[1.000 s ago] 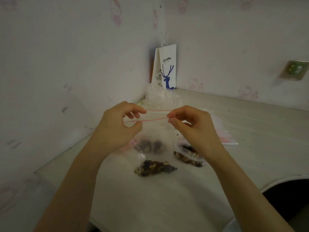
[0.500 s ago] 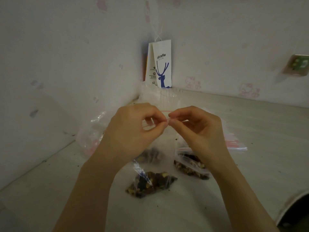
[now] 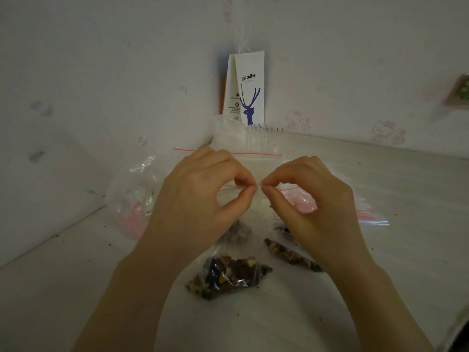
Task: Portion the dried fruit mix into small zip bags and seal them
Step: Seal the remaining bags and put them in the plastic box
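My left hand (image 3: pixel 203 194) and my right hand (image 3: pixel 304 199) pinch the red zip strip of a small clear zip bag (image 3: pixel 253 207), held above the table with the fingertips almost touching at its middle. Dried fruit mix sits in the bottom of that bag, mostly hidden behind my left hand. A filled zip bag (image 3: pixel 228 275) of dark fruit mix lies on the table below my hands. A second filled bag (image 3: pixel 289 255) lies to its right, partly under my right wrist.
A white paper coffee bag (image 3: pixel 248 90) with a blue deer stands in the wall corner. Empty zip bags (image 3: pixel 253 141) are piled in front of it and more (image 3: pixel 368 214) lie at the right. Crumpled clear plastic (image 3: pixel 132 199) lies at the left. Crumbs dot the table (image 3: pixel 380 275).
My hands came together from the ends of the zip strip to its middle. The view shifted closer and lower.
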